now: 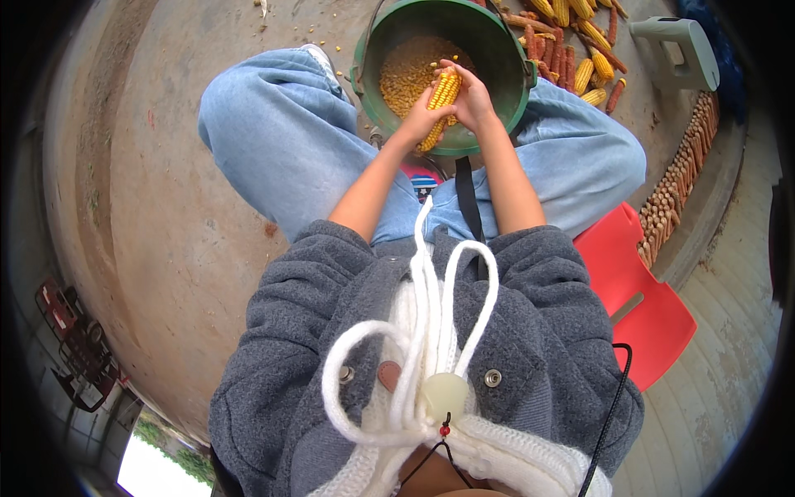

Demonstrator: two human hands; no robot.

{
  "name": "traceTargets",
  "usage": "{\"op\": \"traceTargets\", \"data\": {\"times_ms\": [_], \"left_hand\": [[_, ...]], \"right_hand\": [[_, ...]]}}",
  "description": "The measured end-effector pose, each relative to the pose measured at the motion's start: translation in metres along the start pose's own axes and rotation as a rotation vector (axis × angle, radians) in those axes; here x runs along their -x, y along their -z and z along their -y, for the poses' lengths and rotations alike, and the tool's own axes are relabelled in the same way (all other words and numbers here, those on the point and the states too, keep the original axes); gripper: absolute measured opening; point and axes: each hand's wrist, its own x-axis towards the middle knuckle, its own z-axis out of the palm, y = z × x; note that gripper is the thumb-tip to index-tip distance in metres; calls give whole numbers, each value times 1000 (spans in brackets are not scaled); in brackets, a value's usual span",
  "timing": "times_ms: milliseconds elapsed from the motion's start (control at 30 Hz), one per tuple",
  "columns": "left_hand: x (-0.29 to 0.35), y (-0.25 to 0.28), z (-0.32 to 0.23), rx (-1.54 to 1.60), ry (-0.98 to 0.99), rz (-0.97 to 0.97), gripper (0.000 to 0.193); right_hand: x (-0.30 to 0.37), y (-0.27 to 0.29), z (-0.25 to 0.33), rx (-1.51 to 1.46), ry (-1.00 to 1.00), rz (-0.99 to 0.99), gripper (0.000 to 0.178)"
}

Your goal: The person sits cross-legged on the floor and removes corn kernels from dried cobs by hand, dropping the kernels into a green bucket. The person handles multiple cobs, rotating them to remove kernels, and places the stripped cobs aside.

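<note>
A yellow ear of corn [445, 93] is held in both my hands, tilted over the near part of a green bucket [513, 108]. My left hand [424, 120] wraps round its lower left side. My right hand [472, 99] grips it from the right, fingers curled near the upper end. Some of the ear's surface is hidden by my fingers. Loose corn kernels [402, 74] lie in the bottom of the bucket, which stands between my knees.
Yellow ears [583, 76] and reddish bare cobs [570, 68] lie heaped beyond my right knee. A pale plastic stool [691, 54] is at the far right, near a long row of stacked cobs [675, 186]. A red plastic chair [638, 290] stands beside me on the right.
</note>
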Motion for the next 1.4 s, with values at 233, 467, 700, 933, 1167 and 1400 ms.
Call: {"op": "traceTargets", "data": {"times_ms": [233, 467, 700, 933, 1167, 1400], "left_hand": [[8, -4, -12, 56, 75, 18, 40], [-4, -3, 15, -153, -163, 7, 36], [4, 5, -14, 242, 170, 132, 47], [3, -1, 3, 45, -40, 60, 41], [3, -5, 0, -32, -27, 38, 42], [4, 2, -4, 19, 37, 58, 39]], "right_hand": [[-3, 9, 4, 29, -4, 47, 27], [-6, 9, 2, 145, -31, -128, 21], [8, 0, 12, -36, -74, 123, 39], [2, 0, 7, 125, -6, 10, 33], [0, 5, 1, 171, 26, -63, 34], [7, -5, 0, 463, 52, 0, 51]]}}
